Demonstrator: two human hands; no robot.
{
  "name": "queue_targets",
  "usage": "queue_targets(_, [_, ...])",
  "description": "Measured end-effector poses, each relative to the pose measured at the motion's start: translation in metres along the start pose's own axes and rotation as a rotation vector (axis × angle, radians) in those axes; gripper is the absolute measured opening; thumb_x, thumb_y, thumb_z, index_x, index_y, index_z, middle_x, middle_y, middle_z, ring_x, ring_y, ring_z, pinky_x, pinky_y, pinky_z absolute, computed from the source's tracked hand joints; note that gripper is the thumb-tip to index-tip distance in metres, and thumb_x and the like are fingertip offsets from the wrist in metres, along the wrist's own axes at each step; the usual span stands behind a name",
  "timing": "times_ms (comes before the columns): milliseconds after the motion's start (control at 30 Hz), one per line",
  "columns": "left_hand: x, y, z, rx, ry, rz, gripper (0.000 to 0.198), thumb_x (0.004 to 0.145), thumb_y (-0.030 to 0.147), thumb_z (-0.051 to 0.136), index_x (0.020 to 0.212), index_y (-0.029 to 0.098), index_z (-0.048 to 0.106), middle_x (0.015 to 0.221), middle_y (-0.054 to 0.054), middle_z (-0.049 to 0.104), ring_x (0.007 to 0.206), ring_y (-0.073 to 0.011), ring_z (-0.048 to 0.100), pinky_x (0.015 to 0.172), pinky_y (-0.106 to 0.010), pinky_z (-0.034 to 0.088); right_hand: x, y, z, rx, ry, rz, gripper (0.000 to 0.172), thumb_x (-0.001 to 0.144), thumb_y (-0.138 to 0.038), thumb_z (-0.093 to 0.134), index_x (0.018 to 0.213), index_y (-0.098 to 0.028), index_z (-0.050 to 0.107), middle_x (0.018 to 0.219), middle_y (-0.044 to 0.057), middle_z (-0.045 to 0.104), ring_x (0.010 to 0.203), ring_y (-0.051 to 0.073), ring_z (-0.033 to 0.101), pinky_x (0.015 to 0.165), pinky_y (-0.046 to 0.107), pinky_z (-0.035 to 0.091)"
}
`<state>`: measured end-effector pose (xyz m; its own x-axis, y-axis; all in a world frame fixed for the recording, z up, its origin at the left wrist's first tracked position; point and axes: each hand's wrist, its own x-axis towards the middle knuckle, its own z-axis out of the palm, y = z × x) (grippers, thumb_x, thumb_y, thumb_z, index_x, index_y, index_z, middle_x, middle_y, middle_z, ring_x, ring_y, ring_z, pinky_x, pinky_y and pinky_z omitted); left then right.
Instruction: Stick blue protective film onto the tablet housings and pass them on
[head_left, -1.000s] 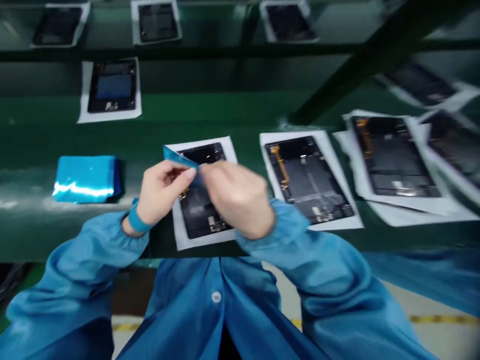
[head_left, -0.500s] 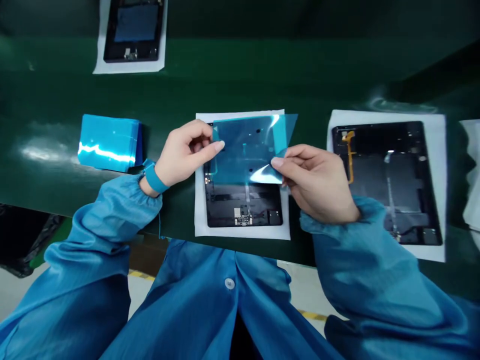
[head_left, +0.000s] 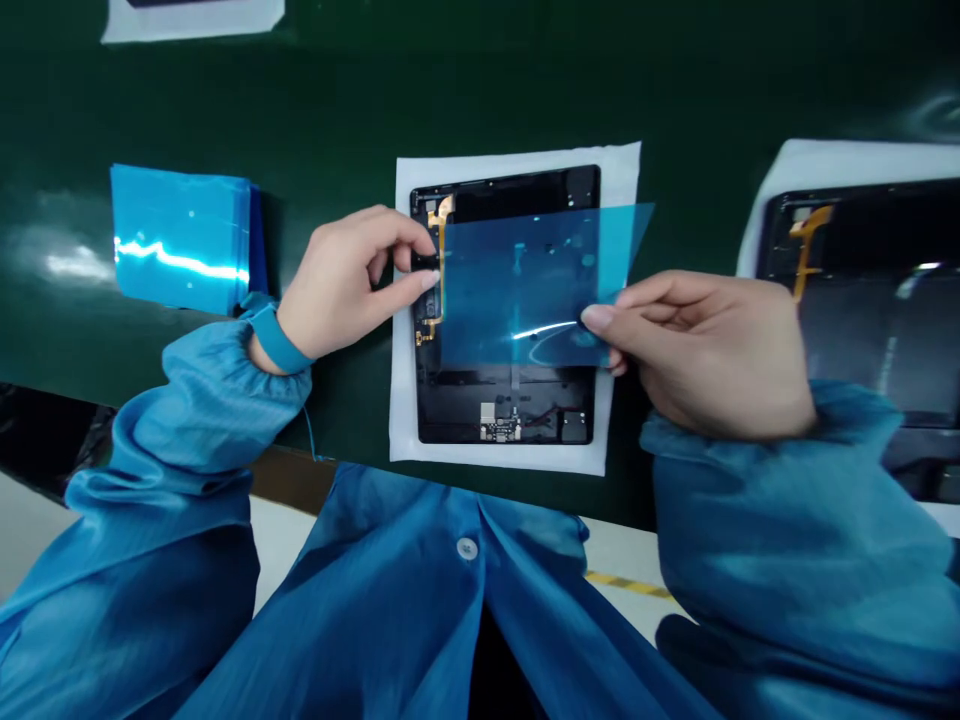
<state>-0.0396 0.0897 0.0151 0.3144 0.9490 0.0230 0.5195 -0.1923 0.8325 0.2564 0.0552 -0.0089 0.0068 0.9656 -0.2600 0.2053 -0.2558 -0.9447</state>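
A sheet of translucent blue film [head_left: 487, 300] spans the middle of an opened black tablet housing [head_left: 465, 405], its right corner sticking out past the housing. At the film's left edge, my left hand [head_left: 360, 280] has thumb and index finger pinched close; the exact contact is hard to see. My right hand [head_left: 697, 345] pinches the lower right part of the film between thumb and fingers. Beneath the housing lies a white sheet [head_left: 619, 175]. Through the film show a grey flat area and a thin ribbon; orange flex cable [head_left: 442, 260] runs beside its left edge.
A stack of blue films [head_left: 180, 240] rests on the green table [head_left: 337, 100] at the left. Another opened tablet housing [head_left: 855, 330] on a white sheet is at the right, partly behind my right arm. Part of a further white sheet [head_left: 195, 25] shows at the top left.
The view has shifted closer. Relative to the housing, the film has moved right and down, uncovering the left and upper parts. Both hands remain at its sides.
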Motion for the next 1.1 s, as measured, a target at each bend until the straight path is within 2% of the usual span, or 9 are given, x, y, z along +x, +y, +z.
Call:
queue_targets(100, [-0.006, 0.004, -0.005, -0.016, -0.108, -0.016, 0.021, 0.077, 0.045, 0.084, 0.081, 0.026, 0.077, 0.077, -0.003, 0.069, 0.072, -0.0192, 0.066, 0.070, -0.035, 0.055, -0.006, 0.003, -0.005, -0.040, 0.017, -0.005, 0.032, 0.062, -0.037, 0.096, 0.070, -0.018, 0.071, 0.053, 0.000, 0.063, 0.041, 0.011, 0.054, 0.039, 0.024, 0.045])
queue_targets(233, [-0.009, 0.001, -0.002, -0.099, -0.274, 0.016, 0.028, 0.075, 0.055, 0.083, 0.073, 0.028, 0.077, 0.069, -0.002, 0.069, 0.073, -0.0210, 0.070, 0.075, -0.036, 0.055, -0.012, 0.005, -0.008, -0.122, 0.004, -0.038, 0.033, 0.065, -0.042, 0.094, 0.071, -0.019, 0.072, 0.053, 0.000, 0.062, 0.041, 0.011, 0.054, 0.039, 0.025, 0.045])
queue_targets(333, [-0.008, -0.005, 0.003, -0.080, -0.433, 0.063, 0.027, 0.080, 0.057, 0.078, 0.075, 0.030, 0.078, 0.074, -0.003, 0.073, 0.077, -0.0218, 0.070, 0.084, -0.038, 0.055, -0.015, 0.001, -0.007, -0.202, -0.004, -0.058, 0.039, 0.066, -0.052, 0.092, 0.071, -0.020, 0.072, 0.054, 0.001, 0.062, 0.041, 0.012, 0.055, 0.038, 0.026, 0.046])
queue_targets(400, [-0.007, -0.008, 0.006, -0.050, -0.493, 0.082, 0.025, 0.083, 0.055, 0.075, 0.076, 0.032, 0.079, 0.078, -0.003, 0.075, 0.080, -0.0220, 0.070, 0.088, -0.039, 0.053, -0.016, -0.003, -0.005, -0.248, -0.011, -0.073, 0.042, 0.067, -0.058, 0.090, 0.071, -0.020, 0.071, 0.055, 0.001, 0.063, 0.041, 0.013, 0.055, 0.038, 0.027, 0.048])
queue_targets(567, [-0.008, -0.012, 0.007, 0.001, -0.546, 0.120, 0.021, 0.086, 0.050, 0.072, 0.077, 0.032, 0.079, 0.079, -0.002, 0.076, 0.081, -0.0217, 0.069, 0.090, -0.038, 0.050, -0.021, -0.007, -0.002, -0.305, 0.021, -0.082, 0.045, 0.069, -0.062, 0.087, 0.072, -0.020, 0.070, 0.059, 0.003, 0.066, 0.044, 0.013, 0.058, 0.039, 0.028, 0.051])
queue_targets(700, [-0.009, -0.015, 0.007, 0.005, -0.562, 0.117, 0.023, 0.087, 0.053, 0.070, 0.081, 0.033, 0.079, 0.078, -0.001, 0.074, 0.085, -0.0224, 0.070, 0.091, -0.038, 0.050, -0.022, -0.006, -0.002, -0.327, 0.029, -0.071, 0.042, 0.071, -0.059, 0.087, 0.073, -0.021, 0.071, 0.061, 0.003, 0.067, 0.046, 0.014, 0.060, 0.041, 0.029, 0.053])
queue_targets(900, [-0.011, -0.016, 0.008, -0.089, -0.406, 0.071, 0.027, 0.080, 0.061, 0.077, 0.077, 0.034, 0.078, 0.073, 0.002, 0.070, 0.083, -0.0199, 0.072, 0.090, -0.036, 0.050, -0.023, -0.008, -0.002, -0.345, 0.035, -0.068, 0.042, 0.071, -0.060, 0.087, 0.071, -0.021, 0.070, 0.061, 0.004, 0.067, 0.047, 0.014, 0.060, 0.042, 0.029, 0.053])
queue_targets(1100, [-0.005, -0.010, 0.008, -0.095, -0.500, 0.051, 0.031, 0.077, 0.062, 0.079, 0.072, 0.032, 0.076, 0.070, 0.001, 0.072, 0.077, -0.0216, 0.070, 0.087, -0.038, 0.051, -0.023, -0.008, -0.001, -0.345, 0.037, -0.059, 0.044, 0.069, -0.061, 0.088, 0.072, -0.020, 0.071, 0.061, 0.004, 0.066, 0.046, 0.014, 0.059, 0.042, 0.029, 0.053])
